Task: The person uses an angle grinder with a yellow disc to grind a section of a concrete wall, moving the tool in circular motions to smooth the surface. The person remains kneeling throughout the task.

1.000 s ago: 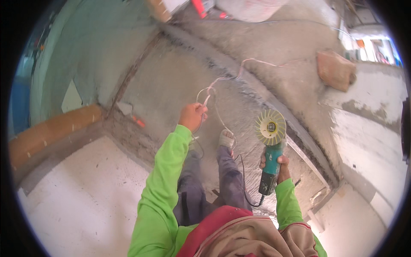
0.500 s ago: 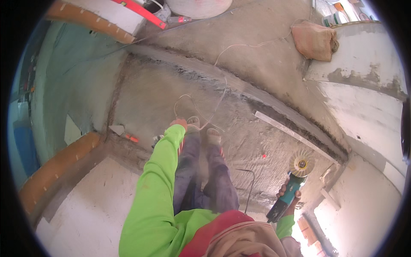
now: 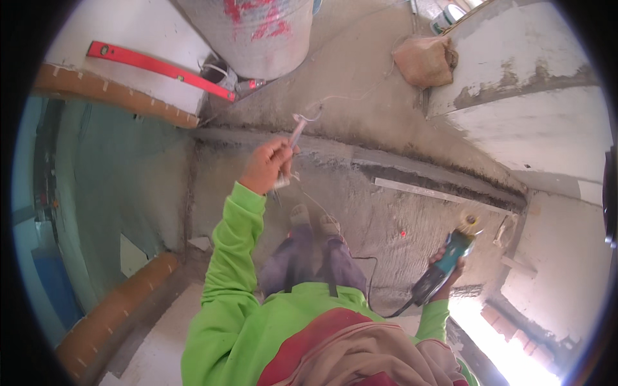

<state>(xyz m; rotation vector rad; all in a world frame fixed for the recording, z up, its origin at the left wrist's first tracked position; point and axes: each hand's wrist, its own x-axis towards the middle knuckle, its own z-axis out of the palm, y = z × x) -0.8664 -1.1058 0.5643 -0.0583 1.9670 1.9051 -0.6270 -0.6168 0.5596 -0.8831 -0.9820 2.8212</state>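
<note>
My left hand (image 3: 264, 166) is raised in front of me, fingers closed around a bunched pale cord (image 3: 298, 128). The cord's looped end sticks up past my fingers, and a thin strand hangs toward my feet. What else lies inside that grip is hidden. Off to the right, my right hand (image 3: 456, 265) is wrapped around the teal and black body of an angle grinder (image 3: 444, 260). Its round disc (image 3: 472, 222) points away from me and looks blurred. A black power cable (image 3: 394, 313) runs from the grinder's rear end toward my legs.
A long pale straight strip (image 3: 438, 195) lies along a raised ledge. Far left are a red spirit level (image 3: 158, 69) and a large whitish drum (image 3: 257, 38) with red marks. A brown sack (image 3: 425, 61) stands by the wall at the far right. Rough concrete floor (image 3: 367, 225) surrounds my feet.
My left hand has risen and moved forward from near my feet, bringing the pale cord up. The grinder has shifted slightly right. My view has tilted, showing more of the drum and level.
</note>
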